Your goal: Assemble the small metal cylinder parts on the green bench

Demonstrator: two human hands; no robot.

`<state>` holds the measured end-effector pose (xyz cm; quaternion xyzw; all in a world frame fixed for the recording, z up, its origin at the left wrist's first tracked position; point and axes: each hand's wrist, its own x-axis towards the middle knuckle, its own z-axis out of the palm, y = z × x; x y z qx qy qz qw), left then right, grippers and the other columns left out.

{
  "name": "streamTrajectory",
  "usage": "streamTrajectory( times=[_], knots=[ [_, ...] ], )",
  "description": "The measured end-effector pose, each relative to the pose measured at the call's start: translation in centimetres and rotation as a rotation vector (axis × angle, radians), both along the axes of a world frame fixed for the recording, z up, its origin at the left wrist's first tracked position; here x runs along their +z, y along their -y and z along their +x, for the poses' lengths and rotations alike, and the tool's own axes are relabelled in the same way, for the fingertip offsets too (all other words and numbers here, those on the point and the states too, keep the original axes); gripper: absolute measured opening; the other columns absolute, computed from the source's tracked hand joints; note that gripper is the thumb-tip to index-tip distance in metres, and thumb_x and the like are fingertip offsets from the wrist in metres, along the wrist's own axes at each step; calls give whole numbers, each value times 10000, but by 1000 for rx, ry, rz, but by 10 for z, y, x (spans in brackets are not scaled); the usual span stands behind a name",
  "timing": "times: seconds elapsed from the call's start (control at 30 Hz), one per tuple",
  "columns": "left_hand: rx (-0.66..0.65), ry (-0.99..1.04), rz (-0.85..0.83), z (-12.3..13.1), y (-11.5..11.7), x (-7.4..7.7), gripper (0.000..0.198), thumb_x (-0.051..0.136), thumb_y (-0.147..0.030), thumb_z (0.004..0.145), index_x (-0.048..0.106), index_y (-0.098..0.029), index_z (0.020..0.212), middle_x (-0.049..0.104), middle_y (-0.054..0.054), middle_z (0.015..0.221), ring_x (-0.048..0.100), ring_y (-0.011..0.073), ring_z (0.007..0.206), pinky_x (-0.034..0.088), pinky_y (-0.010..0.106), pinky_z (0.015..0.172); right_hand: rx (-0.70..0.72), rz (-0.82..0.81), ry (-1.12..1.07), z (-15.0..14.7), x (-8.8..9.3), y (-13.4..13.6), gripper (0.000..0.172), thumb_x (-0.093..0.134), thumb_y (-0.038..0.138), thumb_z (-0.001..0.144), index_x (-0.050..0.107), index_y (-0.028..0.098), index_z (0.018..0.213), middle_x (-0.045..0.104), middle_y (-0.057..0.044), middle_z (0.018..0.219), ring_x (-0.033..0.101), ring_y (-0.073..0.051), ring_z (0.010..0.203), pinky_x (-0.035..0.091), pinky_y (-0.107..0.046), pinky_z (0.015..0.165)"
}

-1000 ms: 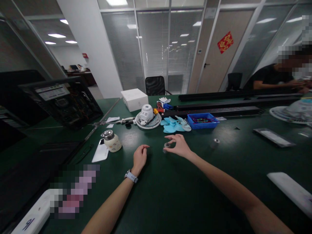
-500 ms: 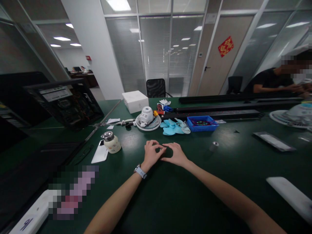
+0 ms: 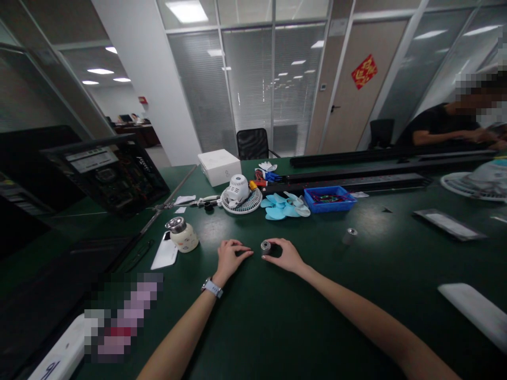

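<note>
On the green table my right hand rests with thumb and fingers curled around a small grey metal cylinder that stands at my fingertips. My left hand, with a watch on its wrist, lies just left of it, fingers loosely curled and the index finger stretched toward the cylinder, holding nothing that I can see. A second small metal cylinder stands alone further right.
Behind my hands lie a white fan motor on its grille, light blue fan blades, a blue tray, a white box, a small jar and a white phone. Another person sits at the far right.
Both hands came together over the small cylinder, then drew slightly apart. The cylinder now stands uncovered at my right fingertips, and my left hand rests just left of it.
</note>
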<state>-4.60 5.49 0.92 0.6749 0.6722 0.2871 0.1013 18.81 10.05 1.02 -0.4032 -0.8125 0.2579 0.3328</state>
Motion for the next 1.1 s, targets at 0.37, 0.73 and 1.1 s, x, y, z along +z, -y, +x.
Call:
streamTrajectory(
  times=[0.37, 0.73, 1.1],
  knots=[
    [64, 185, 83, 0, 2, 4, 429, 427, -544, 924, 767, -285, 962, 716, 40, 1008, 531, 244, 1010, 394, 423, 931, -309, 53, -31, 87, 24, -46, 482, 690, 571, 714, 706, 225, 1050, 737, -60, 1013, 679, -238, 929, 515, -369, 849],
    [27, 190, 86, 3, 2, 5, 480, 402, -546, 931, 774, -258, 834, 727, 47, 915, 548, 236, 965, 394, 392, 902, -815, -236, 425, 241, 46, -118, 394, 759, 474, 571, 736, 186, 838, 740, -85, 777, 693, -289, 775, 500, -342, 614],
    [133, 293, 166, -2, -3, -3, 529, 317, -510, 962, 746, -209, 886, 722, 64, 894, 591, 236, 915, 417, 394, 873, -890, 244, 135, 180, 90, -72, 493, 640, 493, 765, 638, 197, 1159, 672, -137, 1164, 620, -309, 1074, 458, -478, 941]
  ],
)
